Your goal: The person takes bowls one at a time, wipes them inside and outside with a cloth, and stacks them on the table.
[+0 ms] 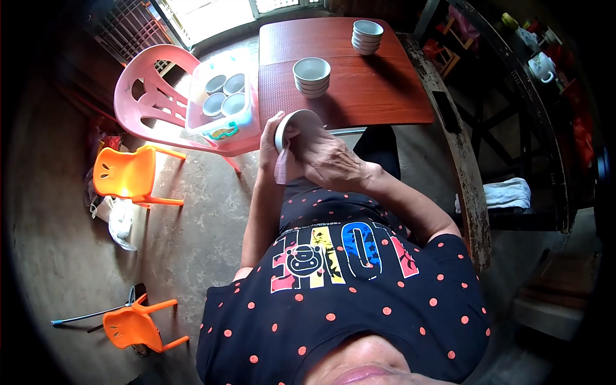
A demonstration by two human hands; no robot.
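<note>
A person's right hand (330, 157) curls against a tilted bowl (305, 120), left hand (268, 140) grasping its opposite side, cloth (280, 169) dangling between, off the near-left corner of the table (378, 106); a stack of bowls (312, 82) stands farther back.

White-rimmed bowl (304, 120), black shirt (359, 301) — red-dotted

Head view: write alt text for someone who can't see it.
A person's left hand holds a tilted bowl against the right hand, a pale cloth hanging between. Ahead, two bowl stacks stand on a red table; beside it, a pink plastic chair bears a clear bin of bowls.
</note>
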